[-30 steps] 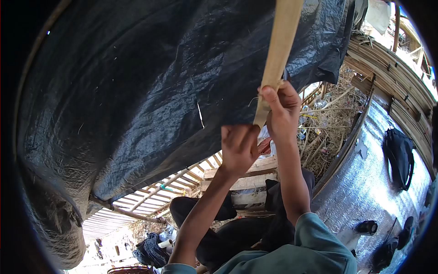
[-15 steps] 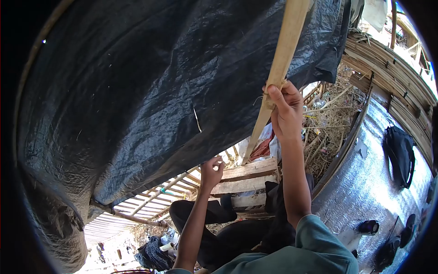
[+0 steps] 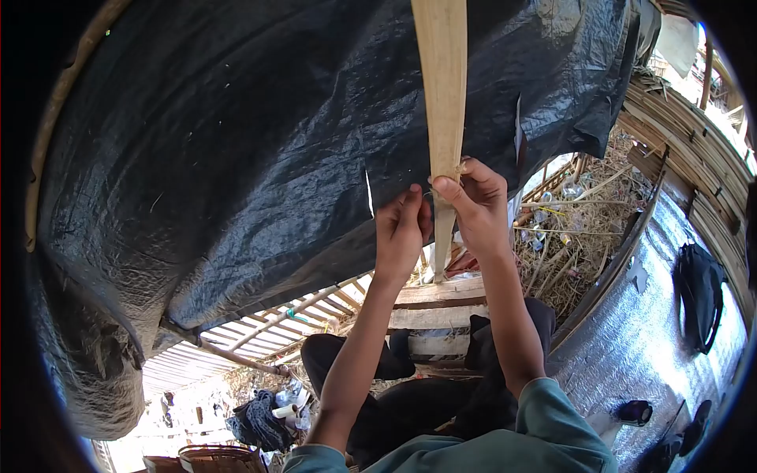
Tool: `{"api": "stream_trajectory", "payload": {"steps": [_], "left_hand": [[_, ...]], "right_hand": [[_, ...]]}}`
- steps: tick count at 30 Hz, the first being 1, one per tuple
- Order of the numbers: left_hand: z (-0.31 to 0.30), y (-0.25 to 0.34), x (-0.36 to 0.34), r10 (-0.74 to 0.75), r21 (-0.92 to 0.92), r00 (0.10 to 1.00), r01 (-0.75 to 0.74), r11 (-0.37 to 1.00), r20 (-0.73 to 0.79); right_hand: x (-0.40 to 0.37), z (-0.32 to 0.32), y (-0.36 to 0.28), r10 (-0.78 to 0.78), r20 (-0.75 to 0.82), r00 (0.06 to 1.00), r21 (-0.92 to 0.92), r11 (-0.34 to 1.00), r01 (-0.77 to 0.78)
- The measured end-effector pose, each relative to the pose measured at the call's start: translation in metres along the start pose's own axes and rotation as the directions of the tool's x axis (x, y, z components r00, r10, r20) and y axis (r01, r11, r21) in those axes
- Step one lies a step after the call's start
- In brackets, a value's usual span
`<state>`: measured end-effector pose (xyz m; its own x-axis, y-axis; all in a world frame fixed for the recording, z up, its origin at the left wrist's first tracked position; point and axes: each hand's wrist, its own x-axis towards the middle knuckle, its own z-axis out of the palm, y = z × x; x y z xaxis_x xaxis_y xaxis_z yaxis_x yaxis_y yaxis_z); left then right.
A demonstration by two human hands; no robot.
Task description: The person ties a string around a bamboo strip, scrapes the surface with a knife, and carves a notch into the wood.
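Observation:
A long, pale bamboo slat [image 3: 443, 87] runs up in front of me, its lower end near the wooden boards. My right hand [image 3: 479, 203] is closed round its right edge, with the thumb across its face. A thin strand shows at the slat beside the right thumb. Just left of the slat is my left hand [image 3: 402, 231], thumb and fingers pinched together. What it holds, if anything, is too small to make out. Behind both hands hangs a black plastic sheet [image 3: 276, 142] with a narrow slit near my left hand.
Wooden boards [image 3: 438, 293] lie before my knees. At right, a shiny silver sheet [image 3: 646, 315] carries a black bag [image 3: 700, 296] and other dark items. Dry straw and litter [image 3: 587, 213] lie beyond it. A slatted bamboo floor [image 3: 260, 335] extends at lower left.
My left hand has risen from below the sheet's edge to beside the slat. The slat, in my right hand, now appears farther left and more upright; the view has shifted somewhat.

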<state>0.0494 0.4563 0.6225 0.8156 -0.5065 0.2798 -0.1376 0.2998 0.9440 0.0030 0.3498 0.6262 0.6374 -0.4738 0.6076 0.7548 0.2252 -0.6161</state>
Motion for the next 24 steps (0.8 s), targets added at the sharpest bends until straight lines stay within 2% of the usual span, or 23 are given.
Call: {"api": "stream_trajectory", "payload": {"steps": [3,6,9,10,13,16,19,24], "left_hand": [[-0.003,0.000,-0.003,0.000,-0.154,1.000,0.004,0.988,0.026],[-0.009,-0.006,-0.006,0.115,-0.130,0.993,-0.113,0.985,0.012],[-0.009,-0.017,-0.009,0.231,-0.050,0.971,-0.234,0.971,-0.058],[-0.012,-0.022,-0.010,0.249,-0.074,0.966,-0.254,0.964,-0.076],[-0.013,-0.023,-0.013,0.280,0.007,0.944,-0.283,0.959,-0.176],[-0.022,-0.027,-0.018,0.373,0.132,0.914,-0.355,0.926,-0.160],[-0.026,-0.025,-0.021,0.396,0.085,0.909,-0.387,0.918,-0.134],[-0.032,-0.021,-0.025,0.424,0.198,0.897,-0.396,0.896,-0.125]], "right_hand": [[-0.003,0.006,0.002,0.034,0.038,0.999,0.023,0.999,-0.035],[-0.005,0.007,0.009,0.030,0.055,0.998,-0.012,1.000,-0.029],[-0.004,0.006,0.020,-0.010,0.087,0.996,-0.041,0.999,0.014],[-0.004,0.007,0.022,-0.015,0.090,0.996,-0.039,0.999,0.019],[-0.008,0.011,0.028,-0.020,0.099,0.995,-0.070,0.997,0.027],[-0.010,0.015,0.031,-0.059,0.110,0.992,-0.114,0.991,0.072],[-0.012,0.022,0.032,-0.098,0.106,0.990,-0.152,0.982,0.113],[-0.016,0.032,0.033,-0.161,0.095,0.982,-0.188,0.966,0.177]]}}
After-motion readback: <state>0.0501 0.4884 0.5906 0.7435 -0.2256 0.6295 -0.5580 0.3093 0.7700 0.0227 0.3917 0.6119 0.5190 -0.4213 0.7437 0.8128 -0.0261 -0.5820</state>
